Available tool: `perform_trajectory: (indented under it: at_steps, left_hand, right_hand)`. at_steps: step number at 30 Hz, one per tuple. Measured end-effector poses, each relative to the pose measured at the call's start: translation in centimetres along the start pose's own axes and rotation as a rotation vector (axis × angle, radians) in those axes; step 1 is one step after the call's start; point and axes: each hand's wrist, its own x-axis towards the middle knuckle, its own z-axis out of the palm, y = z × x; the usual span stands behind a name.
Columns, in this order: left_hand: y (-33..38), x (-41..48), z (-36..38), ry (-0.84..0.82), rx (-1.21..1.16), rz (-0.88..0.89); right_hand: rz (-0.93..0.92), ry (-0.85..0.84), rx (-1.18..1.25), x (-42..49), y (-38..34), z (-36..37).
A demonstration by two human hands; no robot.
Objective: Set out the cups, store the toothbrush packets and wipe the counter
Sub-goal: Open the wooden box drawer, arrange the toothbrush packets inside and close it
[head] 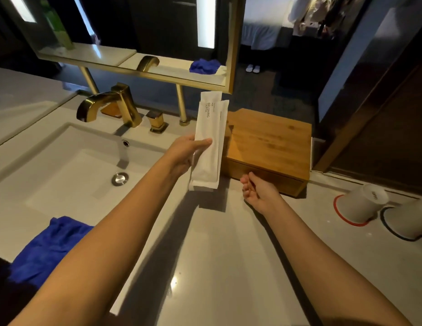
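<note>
My left hand (185,152) holds white toothbrush packets (210,142) upright above the counter, just left of a closed wooden box (271,142). My right hand (258,189) is at the box's front face, fingers curled loosely with nothing in them. Two white cups stand upside down on the counter at the right: one with a red rim (360,204), one with a dark blue rim (410,222). A blue cloth (47,248) lies crumpled on the counter's front left, beside the sink.
A white sink basin (71,175) with a gold faucet (106,104) fills the left. A gold-framed mirror (233,55) hangs behind. The pale counter (229,267) stretches in front of me. A dark doorway and wall stand at the right.
</note>
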Motion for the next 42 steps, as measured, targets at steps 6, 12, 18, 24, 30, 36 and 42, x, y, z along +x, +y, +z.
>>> perform_trajectory:
  at_steps: [6,12,18,24,30,36,42]
  left_hand:
    - [1.0,4.2,1.3,-0.051,0.076,-0.064]
    - [2.1,6.1,1.9,-0.034,0.253,-0.158]
    - [2.4,6.6,1.7,-0.057,0.327,-0.159]
    - [2.1,6.7,1.1,-0.122,0.393,-0.094]
    - [1.9,6.6,1.0,-0.158,0.457,-0.049]
    - [2.0,6.4,1.4,-0.15,0.502,-0.031]
    - [2.0,6.6,1.5,-0.133,0.486,-0.036]
  right_hand:
    - [-0.057,0.02,0.047,0.3,0.6,0.2]
    - [-0.082,0.111,-0.006,0.6,0.9,0.6]
    - [-0.126,0.161,-0.103,-0.6,2.0,0.4]
    - [-0.115,0.125,-0.245,-3.3,4.6,-0.9]
    - [-1.003,0.358,-1.17,-5.1,2.6,-2.9]
    - [-0.786,0.218,-1.545,-3.4,0.7,-3.0]
    - [-0.941,0.184,-1.566,-4.7,1.9,-3.2]
